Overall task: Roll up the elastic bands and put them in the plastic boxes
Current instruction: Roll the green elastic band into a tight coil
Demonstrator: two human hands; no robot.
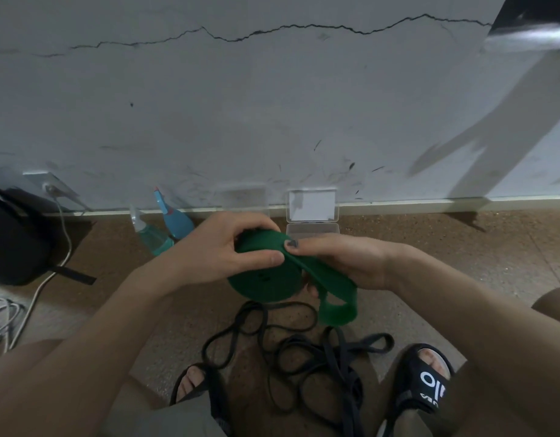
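A wide green elastic band (266,282) is wound into a thick roll in front of me, with a short looped tail hanging down at the right. My left hand (215,247) grips the roll from the left, thumb on its top. My right hand (345,257) holds the loose end, thumb pressing it onto the roll. Several thin black elastic bands (291,348) lie tangled on the floor below. Two clear plastic boxes stand against the wall: an open one (312,216) with its lid up, and another (244,200) partly hidden behind my left hand.
Two blue spray bottles (165,225) lean by the wall left of the boxes. A black bag (17,241) and white cables (35,298) lie at the far left. My feet in black sandals (427,383) rest on the brown speckled floor beside the black bands.
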